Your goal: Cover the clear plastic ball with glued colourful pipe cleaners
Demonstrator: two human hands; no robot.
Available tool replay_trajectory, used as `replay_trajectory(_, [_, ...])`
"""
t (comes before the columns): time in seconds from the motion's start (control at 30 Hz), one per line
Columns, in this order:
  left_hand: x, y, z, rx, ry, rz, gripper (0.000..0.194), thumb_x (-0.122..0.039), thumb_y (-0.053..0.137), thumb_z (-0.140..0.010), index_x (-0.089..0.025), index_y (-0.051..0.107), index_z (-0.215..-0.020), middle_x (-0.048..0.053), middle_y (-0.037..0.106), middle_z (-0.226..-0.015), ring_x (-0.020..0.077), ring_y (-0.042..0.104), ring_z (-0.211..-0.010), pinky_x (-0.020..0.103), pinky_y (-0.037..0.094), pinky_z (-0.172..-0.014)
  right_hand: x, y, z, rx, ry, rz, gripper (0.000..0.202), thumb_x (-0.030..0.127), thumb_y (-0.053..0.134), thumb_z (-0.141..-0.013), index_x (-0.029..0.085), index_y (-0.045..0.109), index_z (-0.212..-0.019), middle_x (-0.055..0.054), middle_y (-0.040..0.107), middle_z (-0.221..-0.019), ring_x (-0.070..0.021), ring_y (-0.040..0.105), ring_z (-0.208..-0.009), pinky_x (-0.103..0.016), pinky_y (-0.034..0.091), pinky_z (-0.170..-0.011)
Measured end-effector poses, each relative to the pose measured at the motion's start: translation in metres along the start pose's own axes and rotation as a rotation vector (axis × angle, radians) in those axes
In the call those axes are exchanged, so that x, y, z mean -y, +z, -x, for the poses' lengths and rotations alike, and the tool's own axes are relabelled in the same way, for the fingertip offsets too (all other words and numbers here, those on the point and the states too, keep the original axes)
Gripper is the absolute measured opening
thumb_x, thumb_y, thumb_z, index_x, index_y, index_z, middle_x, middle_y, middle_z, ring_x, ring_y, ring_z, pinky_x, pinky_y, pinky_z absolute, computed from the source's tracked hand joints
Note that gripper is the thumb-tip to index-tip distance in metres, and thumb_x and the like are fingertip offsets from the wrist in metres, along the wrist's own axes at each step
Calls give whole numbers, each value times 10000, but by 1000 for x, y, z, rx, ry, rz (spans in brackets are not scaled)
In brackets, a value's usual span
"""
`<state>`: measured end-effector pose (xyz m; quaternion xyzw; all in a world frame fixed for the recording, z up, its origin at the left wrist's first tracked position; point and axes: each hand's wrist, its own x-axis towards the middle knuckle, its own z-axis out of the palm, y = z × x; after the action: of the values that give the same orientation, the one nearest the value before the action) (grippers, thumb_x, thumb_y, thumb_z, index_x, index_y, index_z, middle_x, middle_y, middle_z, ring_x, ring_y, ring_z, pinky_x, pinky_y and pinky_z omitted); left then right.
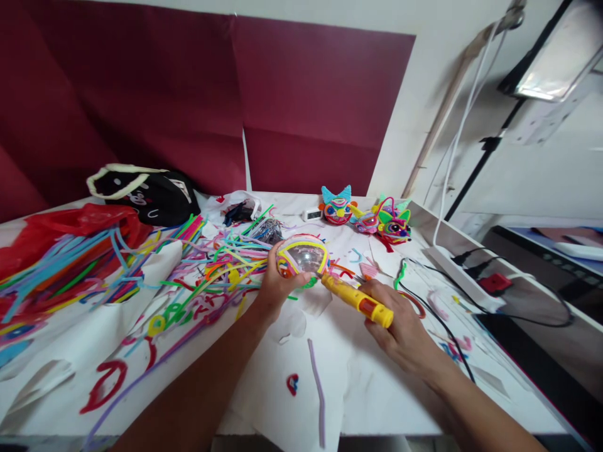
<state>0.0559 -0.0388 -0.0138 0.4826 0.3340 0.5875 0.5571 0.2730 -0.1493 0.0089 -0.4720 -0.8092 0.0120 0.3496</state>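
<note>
My left hand point(279, 279) grips a clear plastic ball point(308, 256) banded with yellow, pink and red pipe cleaners. Its thumb lies on the lower front of the ball. In my right hand point(393, 320) is a yellow hot glue gun point(358, 299), its nozzle pointing at the ball's lower right edge. Whether the tip touches the ball I cannot tell. A bit of green pipe cleaner point(311, 282) shows just under the ball. Below, on white paper, lie a straight lilac pipe cleaner point(318, 392) and a small red and blue curled piece point(293, 383).
Loose coloured pipe cleaners point(235, 263) and a red plastic bag point(85, 229) spread over the left side. Finished pipe-cleaner figures point(338, 206) stand at the back beside a small white digital display point(311, 215). A black pouch point(151, 198) sits back left. A power strip point(464, 279) with cables lies right.
</note>
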Motion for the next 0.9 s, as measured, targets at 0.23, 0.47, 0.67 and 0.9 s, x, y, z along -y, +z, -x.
replay_trajectory(0.23, [-1,0,1,6,1,3,956,-176,846,-528,-242,412,-1377,71,597,-1262,262,580,-1156,375,479,-973,0,0,2,0,21,24,57,235,432,-932,234,458,-983,-38,611,-903,-211,566,-774,-351,437,-674])
replay_trajectory(0.47, [-1,0,1,11,-14,12,948,-212,868,-543,-247,405,-1370,74,587,-1270,266,575,-1164,390,474,-991,-1,1,4,-24,43,38,61,232,425,-935,233,458,-987,-52,609,-923,-217,556,-789,-365,426,-682])
replay_trajectory(0.67, [-1,0,1,4,-28,22,978,-220,874,-529,-244,393,-1381,74,588,-1261,268,572,-1158,391,470,-985,-2,3,4,-48,31,59,46,225,427,-936,235,452,-973,-48,603,-910,-211,547,-779,-363,426,-684])
replay_trajectory(0.9, [-3,1,3,14,-41,16,978,-223,866,-535,-239,387,-1387,83,581,-1284,274,571,-1170,395,478,-983,-2,2,4,-76,14,66,52,244,421,-950,232,455,-987,-48,590,-915,-211,544,-791,-352,426,-678])
